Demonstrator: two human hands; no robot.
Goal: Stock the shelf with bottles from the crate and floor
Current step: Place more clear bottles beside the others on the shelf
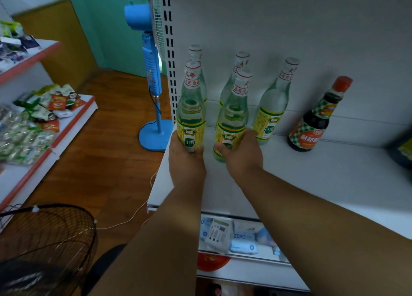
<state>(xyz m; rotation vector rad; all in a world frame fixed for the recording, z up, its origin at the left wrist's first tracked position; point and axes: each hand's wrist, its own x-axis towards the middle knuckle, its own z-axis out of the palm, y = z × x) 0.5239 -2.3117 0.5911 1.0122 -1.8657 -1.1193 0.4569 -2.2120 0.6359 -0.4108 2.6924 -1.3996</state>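
Observation:
On the white shelf [312,184] stand several clear vinegar bottles with yellow-green labels and white caps. My left hand [186,161] grips the front left bottle [191,117] near the shelf's left edge. My right hand [242,155] grips the front middle bottle [233,121]. Both stand upright on the shelf. Behind them are three more such bottles: back left [196,57], back middle [239,65] and right [274,103]. A dark soy sauce bottle [316,121] with a red cap stands further right.
A blue pedestal fan [151,72] stands on the wooden floor left of the shelf. Another shelf unit with snack packets [40,112] is at the left. A black wire basket [44,246] sits bottom left. Packaged goods [234,235] lie on the lower shelf.

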